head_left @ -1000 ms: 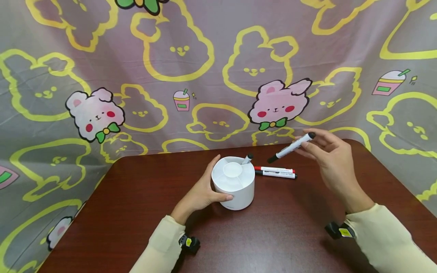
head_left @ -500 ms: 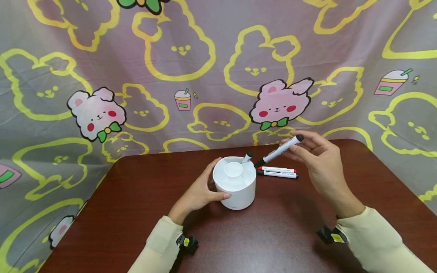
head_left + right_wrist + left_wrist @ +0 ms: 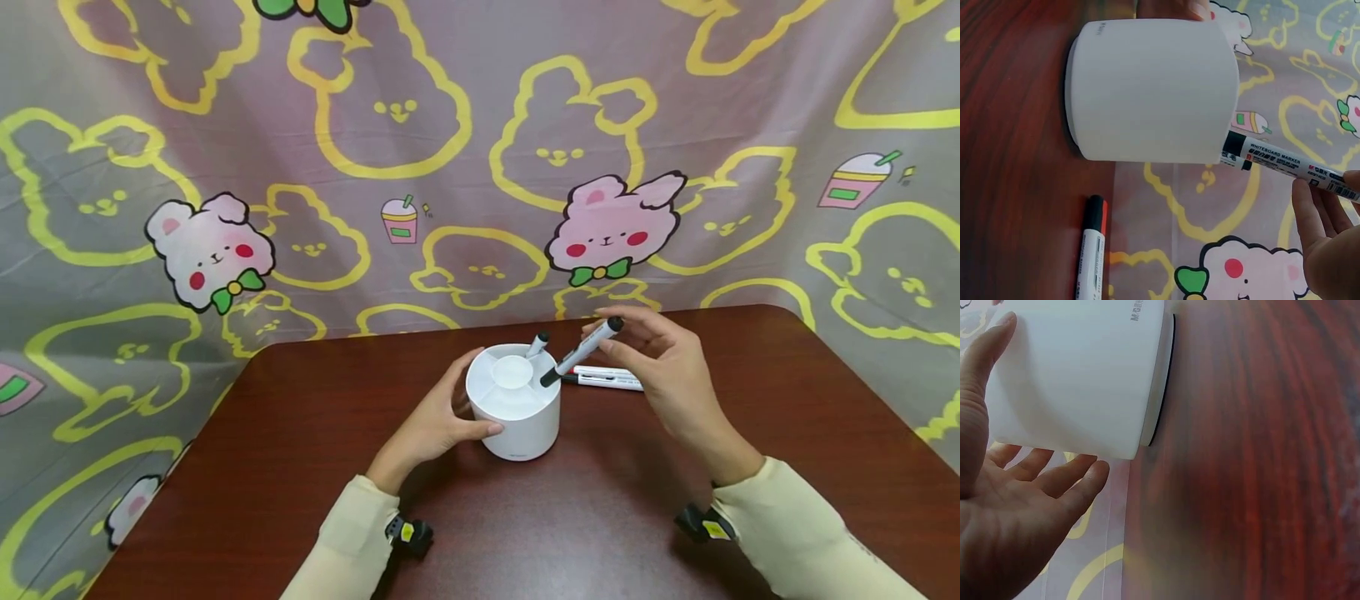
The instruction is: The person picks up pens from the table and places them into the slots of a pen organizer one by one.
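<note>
A white round pen holder (image 3: 521,429) with a divided top stands on the table. My left hand (image 3: 431,425) grips its left side, thumb across the front and fingers behind. Between the thumb and fingers of my right hand (image 3: 667,362) is a black-capped whiteboard marker (image 3: 588,348), slanted, its lower black end at the right part of the holder's rim. Another marker (image 3: 537,344) leans in a rear compartment of the holder. In the right wrist view the held whiteboard marker (image 3: 1291,162) shows its printed label, and the holder (image 3: 1154,94) lies sideways in that view.
To the right of the holder, a black-ended marker (image 3: 611,382) and a red-ended marker (image 3: 600,370) lie side by side on the brown table (image 3: 300,467). A patterned curtain (image 3: 465,167) hangs behind the table's far edge.
My right hand has moved left and slightly down, bringing the marker from the air at the right to the holder's rim. The left hand keeps its grip on the holder.
</note>
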Tool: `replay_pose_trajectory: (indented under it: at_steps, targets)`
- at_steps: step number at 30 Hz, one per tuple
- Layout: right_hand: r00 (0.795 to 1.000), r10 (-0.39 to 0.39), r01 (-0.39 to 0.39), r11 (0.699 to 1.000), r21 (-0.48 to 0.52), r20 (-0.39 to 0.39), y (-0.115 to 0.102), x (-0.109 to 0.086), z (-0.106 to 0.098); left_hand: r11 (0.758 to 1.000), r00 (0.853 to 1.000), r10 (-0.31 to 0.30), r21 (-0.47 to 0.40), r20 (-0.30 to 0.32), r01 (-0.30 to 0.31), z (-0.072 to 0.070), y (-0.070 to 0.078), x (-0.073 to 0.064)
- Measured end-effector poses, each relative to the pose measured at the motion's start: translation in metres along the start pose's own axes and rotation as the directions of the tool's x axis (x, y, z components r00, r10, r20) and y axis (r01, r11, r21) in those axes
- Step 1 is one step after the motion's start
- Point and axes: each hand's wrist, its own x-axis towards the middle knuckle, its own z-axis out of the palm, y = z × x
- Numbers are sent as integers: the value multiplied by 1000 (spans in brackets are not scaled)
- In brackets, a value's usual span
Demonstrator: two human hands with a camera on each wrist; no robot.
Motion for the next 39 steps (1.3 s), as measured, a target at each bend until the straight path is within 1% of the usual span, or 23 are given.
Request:
replay_pose_trajectory:
  at_steps: [3, 7, 10, 13, 17, 21, 26, 30, 33, 39]
  targets:
    - [1000, 17, -16, 999, -47, 21, 2, -1, 3, 1000, 1000, -2, 1, -3, 2, 1, 0, 0]
    - [999, 31, -27, 996, -86, 39, 5, -2, 6, 999, 1000, -16, 46, -13, 16, 2, 1, 2]
    - [998, 13, -1, 986, -165, 67, 9, -3, 8, 996, 999, -29, 83, -32, 32, 3, 0, 3]
    - [994, -18, 40, 977, -211, 105, 13, -4, 12, 994, 998, -39, 103, -47, 44, 5, 0, 4]
    - [988, -38, 67, 978, -195, 150, 18, -6, 16, 993, 997, -46, 108, -55, 51, 6, -1, 5]
    - [983, -42, 78, 976, -202, 176, 21, -7, 18, 992, 997, -53, 114, -65, 60, 7, 0, 4]
    - [982, -24, 71, 966, -248, 189, 26, -9, 21, 988, 998, -51, 142, -40, 56, 4, 1, 2]
    - [982, -7, 61, 959, -278, 191, 29, -10, 22, 991, 999, -43, 125, 0, 43, -1, 1, 1]
    - [980, -1, 60, 955, -291, 198, 31, -10, 23, 996, 999, -33, 82, 26, 31, -2, 1, 1]
    - [974, 5, 71, 943, -324, 228, 33, -12, 25, 999, 999, -28, 29, 39, 27, -3, 0, 2]
